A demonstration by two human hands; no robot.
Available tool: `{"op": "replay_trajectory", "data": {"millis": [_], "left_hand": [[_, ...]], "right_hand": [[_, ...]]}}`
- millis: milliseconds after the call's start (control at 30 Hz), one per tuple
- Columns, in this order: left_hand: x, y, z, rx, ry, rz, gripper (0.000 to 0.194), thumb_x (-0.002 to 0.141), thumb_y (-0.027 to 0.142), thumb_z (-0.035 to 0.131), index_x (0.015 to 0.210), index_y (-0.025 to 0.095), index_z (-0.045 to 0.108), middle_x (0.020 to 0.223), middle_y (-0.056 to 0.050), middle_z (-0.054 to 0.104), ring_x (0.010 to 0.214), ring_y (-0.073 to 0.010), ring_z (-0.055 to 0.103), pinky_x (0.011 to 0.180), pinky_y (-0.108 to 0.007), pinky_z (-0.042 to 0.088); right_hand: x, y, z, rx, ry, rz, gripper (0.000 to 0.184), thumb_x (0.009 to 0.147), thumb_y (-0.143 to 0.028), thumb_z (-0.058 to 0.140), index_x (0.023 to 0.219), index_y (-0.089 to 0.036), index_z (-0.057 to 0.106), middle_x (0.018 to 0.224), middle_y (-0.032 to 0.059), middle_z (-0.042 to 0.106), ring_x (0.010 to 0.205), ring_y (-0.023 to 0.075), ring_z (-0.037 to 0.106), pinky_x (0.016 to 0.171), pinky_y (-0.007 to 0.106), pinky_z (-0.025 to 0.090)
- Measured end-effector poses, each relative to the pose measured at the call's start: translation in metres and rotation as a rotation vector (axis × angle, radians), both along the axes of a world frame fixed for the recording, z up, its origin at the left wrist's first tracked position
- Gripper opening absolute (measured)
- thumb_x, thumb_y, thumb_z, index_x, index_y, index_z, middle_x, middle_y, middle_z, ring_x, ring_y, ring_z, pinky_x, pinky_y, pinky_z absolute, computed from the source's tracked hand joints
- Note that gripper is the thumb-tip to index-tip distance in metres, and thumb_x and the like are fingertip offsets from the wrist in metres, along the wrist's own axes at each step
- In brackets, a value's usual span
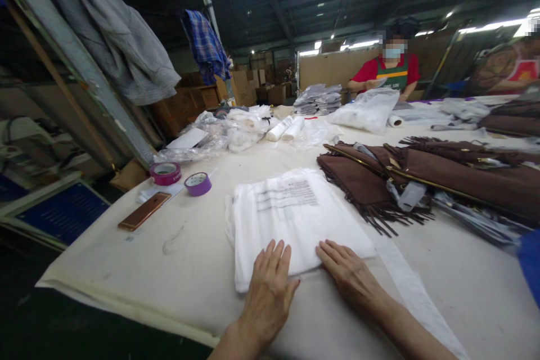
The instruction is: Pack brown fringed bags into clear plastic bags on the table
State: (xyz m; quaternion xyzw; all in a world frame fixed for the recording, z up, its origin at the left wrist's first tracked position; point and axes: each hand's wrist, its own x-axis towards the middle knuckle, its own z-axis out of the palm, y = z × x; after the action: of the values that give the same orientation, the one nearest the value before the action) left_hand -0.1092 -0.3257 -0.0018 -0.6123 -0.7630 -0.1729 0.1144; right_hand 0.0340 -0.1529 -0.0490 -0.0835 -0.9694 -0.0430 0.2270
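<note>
It's dim in here: the roof (312,5) is nearly black, and white glare comes from bright strips (491,26) behind, to the right. The pale desk (126,270) takes soft light with faint shadows; the floor (37,323) sinks into darkness. Edges stretch and bow, and the far-right person (523,71) looks smeared.

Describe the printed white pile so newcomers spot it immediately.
On the pale table, find the left hand and right hand. Both touch a flat white pile at its near side. Its grey printing sets it apart from the brown fringed goods to the right.
</note>
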Motion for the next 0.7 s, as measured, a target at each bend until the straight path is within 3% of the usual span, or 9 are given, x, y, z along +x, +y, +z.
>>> {"op": "replay_trajectory", "data": {"millis": [100,167,300,433,500,600,700], "left_hand": [[-0.023,0.009,-0.038,0.013,0.128,-0.032,0.038,0.082,0.022,0.051,0.118,0.01,0.05,0.122,-0.015,0.055,0.113,-0.0277,0.051,0.089,-0.048,0.049],[-0.03,0.007,-0.047,0.024,0.135,-0.062,0.037,0.081,0.022,0.055,0.117,0.013,0.051,0.121,-0.012,0.057,0.112,-0.0259,0.053,0.088,-0.047,0.05],[-0.033,0.007,-0.039,-0.008,0.041,-0.086,0.031,0.079,0.024,0.059,0.11,0.02,0.057,0.117,-0.009,0.06,0.109,-0.0244,0.055,0.087,-0.047,0.05],[-0.033,0.015,-0.025,-0.044,-0.097,-0.029,0.019,0.082,0.022,0.054,0.098,0.024,0.063,0.112,-0.005,0.063,0.105,-0.0219,0.058,0.088,-0.046,0.049],[-0.033,0.018,-0.02,-0.055,-0.132,-0.024,0.018,0.084,0.021,0.05,0.093,0.024,0.065,0.108,-0.004,0.065,0.103,-0.0202,0.059,0.088,-0.043,0.049],[-0.032,0.017,-0.018,-0.037,-0.066,-0.043,0.019,0.084,0.021,0.048,0.09,0.025,0.066,0.102,-0.002,0.067,0.097,-0.0183,0.062,0.083,-0.036,0.052],[-0.039,0.016,-0.029,0.063,0.181,-0.076,0.031,0.08,0.029,0.053,0.11,0.023,0.059,0.111,-0.007,0.064,0.1,-0.022,0.06,0.078,-0.035,0.053]], "right_hand": [[0.0,0.0,-0.002,-0.056,0.032,0.027,0.037,0.08,-0.002,0.03,0.098,-0.011,0.061,0.1,0.0136,0.066,0.096,0.0216,0.058,0.08,0.033,0.047],[-0.003,-0.002,0.006,-0.205,-0.015,-0.065,0.031,0.083,-0.007,0.032,0.08,-0.014,0.063,0.084,0.0112,0.066,0.082,0.0201,0.059,0.072,0.031,0.047],[-0.012,0.001,0.029,-0.476,-0.105,-0.226,0.014,0.077,-0.015,0.049,0.068,-0.015,0.059,0.075,0.0078,0.062,0.069,0.0182,0.055,0.062,0.028,0.041],[-0.013,0.018,0.044,-0.767,-0.213,-0.164,0.009,0.071,-0.021,0.057,0.064,-0.019,0.062,0.063,-0.0005,0.061,0.061,0.0137,0.055,0.056,0.023,0.039],[-0.011,0.023,0.046,-0.803,-0.227,-0.118,0.015,0.075,-0.022,0.052,0.066,-0.02,0.064,0.06,-0.0024,0.061,0.059,0.0121,0.056,0.056,0.021,0.039],[-0.008,0.018,0.044,-0.773,-0.163,-0.159,0.016,0.076,-0.019,0.049,0.071,-0.018,0.064,0.072,0.0022,0.064,0.069,0.0147,0.057,0.065,0.024,0.041],[-0.006,0.006,0.04,-0.699,-0.097,-0.211,0.016,0.074,-0.012,0.047,0.074,-0.016,0.063,0.081,0.0057,0.064,0.081,0.0168,0.057,0.072,0.026,0.041]]}}
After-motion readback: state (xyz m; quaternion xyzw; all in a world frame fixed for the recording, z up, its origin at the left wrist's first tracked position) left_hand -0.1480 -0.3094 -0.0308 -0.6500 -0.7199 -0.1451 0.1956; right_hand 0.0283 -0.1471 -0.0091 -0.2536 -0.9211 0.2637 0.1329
